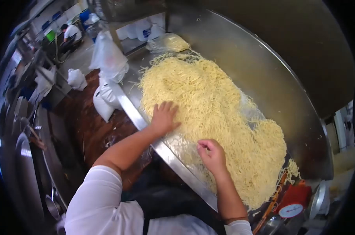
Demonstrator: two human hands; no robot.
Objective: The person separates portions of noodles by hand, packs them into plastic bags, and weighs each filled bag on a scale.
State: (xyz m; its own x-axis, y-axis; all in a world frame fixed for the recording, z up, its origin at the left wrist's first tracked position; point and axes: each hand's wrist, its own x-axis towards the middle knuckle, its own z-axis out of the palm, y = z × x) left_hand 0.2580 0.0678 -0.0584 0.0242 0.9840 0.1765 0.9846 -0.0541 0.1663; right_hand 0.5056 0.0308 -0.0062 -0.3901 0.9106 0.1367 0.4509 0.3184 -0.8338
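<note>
A large heap of pale yellow noodles spreads over a steel table in front of me. My left hand rests on the near left edge of the heap, fingers spread. Over the near side of the noodles is my right hand, its fingers curled in with thumb and fingertips close together. Whether a strand is pinched there is too small to make out. At the far end of the heap lies a clear plastic bag with more noodles inside.
A red dial scale stands at the right end, beside a wooden stick. Clear plastic bags hang at the table's left edge, above a white sack on the wet floor. Another person crouches far left.
</note>
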